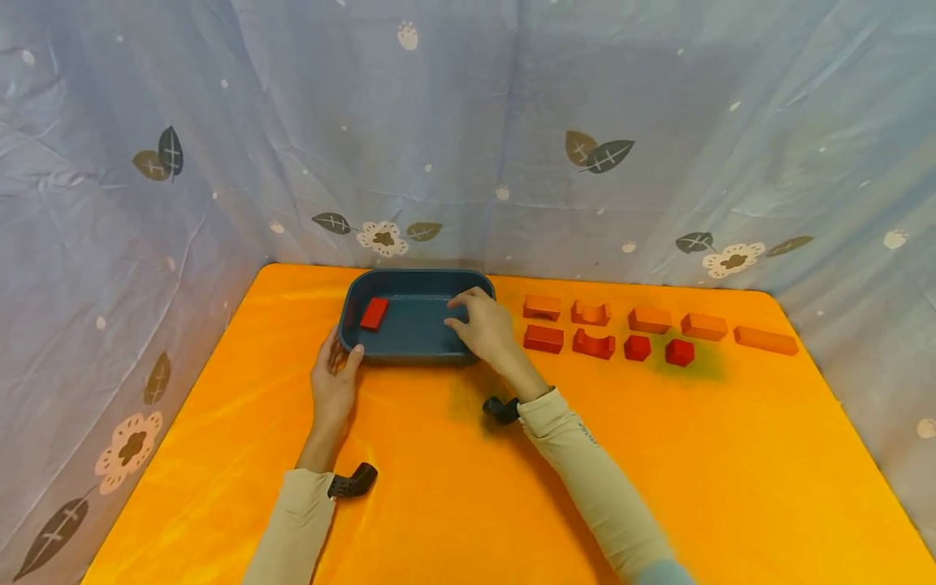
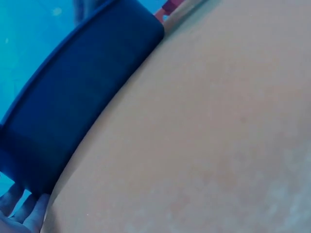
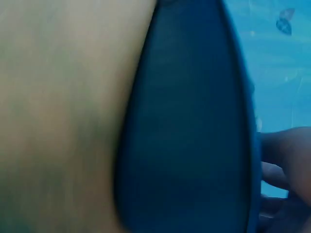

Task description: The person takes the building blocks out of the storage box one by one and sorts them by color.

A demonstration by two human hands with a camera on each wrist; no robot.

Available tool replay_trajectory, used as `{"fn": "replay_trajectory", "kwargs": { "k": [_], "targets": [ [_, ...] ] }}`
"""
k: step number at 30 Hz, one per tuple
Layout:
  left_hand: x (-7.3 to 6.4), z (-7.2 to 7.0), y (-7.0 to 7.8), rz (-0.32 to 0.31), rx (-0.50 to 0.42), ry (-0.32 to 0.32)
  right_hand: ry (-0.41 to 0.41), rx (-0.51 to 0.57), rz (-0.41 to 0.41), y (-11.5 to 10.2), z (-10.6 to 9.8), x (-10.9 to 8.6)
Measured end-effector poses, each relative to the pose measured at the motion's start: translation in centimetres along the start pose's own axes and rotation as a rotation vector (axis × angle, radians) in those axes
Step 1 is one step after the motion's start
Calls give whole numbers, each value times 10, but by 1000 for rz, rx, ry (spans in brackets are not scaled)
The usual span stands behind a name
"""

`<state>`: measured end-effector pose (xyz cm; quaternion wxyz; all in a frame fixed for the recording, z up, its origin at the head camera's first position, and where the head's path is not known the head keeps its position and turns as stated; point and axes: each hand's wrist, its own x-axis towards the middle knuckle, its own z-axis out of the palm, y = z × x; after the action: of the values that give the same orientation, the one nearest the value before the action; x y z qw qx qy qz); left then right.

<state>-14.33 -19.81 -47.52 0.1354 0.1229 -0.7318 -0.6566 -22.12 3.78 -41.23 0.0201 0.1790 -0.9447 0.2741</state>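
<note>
A dark blue rectangular tray (image 1: 417, 357) lies near the back of the table. Inside its left end is a red rectangular block (image 1: 374, 314). My left hand (image 1: 335, 390) grips the tray's near left corner, thumb on the front side and fingers along the left wall. Over the tray's right end is my right hand (image 1: 488, 327), its thumb and index finger apart and no object visible between them. In the right wrist view its fingers (image 3: 274, 175) are partly hidden behind the tray's rim. The left wrist view catches the left fingers (image 2: 35, 213) against the tray's end.
Right of the tray stand two rows of blocks. The back row is orange, with an arch (image 1: 542, 306), a notched block (image 1: 591, 314) and a long bar (image 1: 765, 340). Red blocks, including a cube (image 1: 680, 353), form the front row. A patterned curtain (image 1: 468, 146) surrounds the table.
</note>
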Motion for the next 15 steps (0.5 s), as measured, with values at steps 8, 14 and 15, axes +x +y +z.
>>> {"fn": "replay_trajectory", "kwargs": {
  "k": [8, 14, 15],
  "targets": [
    [-1, -1, 1, 6, -14, 8, -341, 26, -182, -33, 28, 26],
    [-3, 0, 0, 8, -34, -12, -539, -38, -411, -48, 47, 51],
    [-3, 0, 1, 8, -38, -15, -545, -53, -418, -49, 50, 54]
  ]
}}
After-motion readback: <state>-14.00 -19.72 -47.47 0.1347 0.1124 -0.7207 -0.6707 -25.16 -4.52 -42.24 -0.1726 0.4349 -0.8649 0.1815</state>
